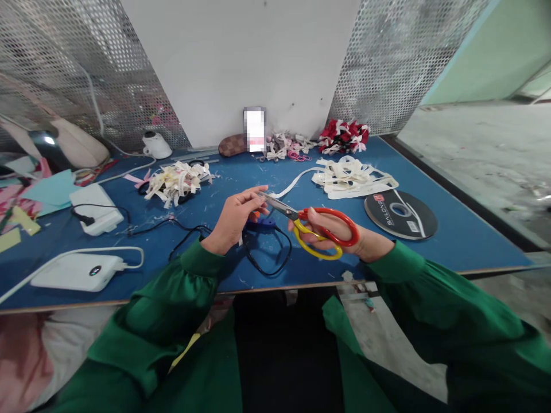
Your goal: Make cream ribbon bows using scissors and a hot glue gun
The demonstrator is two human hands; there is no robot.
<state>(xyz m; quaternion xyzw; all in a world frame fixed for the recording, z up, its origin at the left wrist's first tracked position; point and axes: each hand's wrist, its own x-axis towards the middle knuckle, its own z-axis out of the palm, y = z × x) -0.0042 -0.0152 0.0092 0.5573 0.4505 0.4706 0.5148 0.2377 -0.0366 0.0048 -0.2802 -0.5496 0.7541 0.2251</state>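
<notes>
My right hand (333, 226) grips a pair of scissors (289, 211) with one red and one yellow handle loop. The blades point left, and their tips reach the fingertips of my left hand (239, 217). That hand is closed in a pinch on the end of a white ribbon (293, 183), though the fingers partly hide the end. From there the ribbon runs right to a loose pile of white ribbon (350, 176) on the blue table. Below my left fingers lies a blue device (261, 223) with an orange part and a black cable (282, 267).
A black ribbon reel (385, 217) lies at the right. White bows (176, 182) are heaped at the left, red and black bows (344, 136) at the back. A phone (255, 129) leans against the back panel. A white power bank (80, 271) and white adapter (97, 209) sit left.
</notes>
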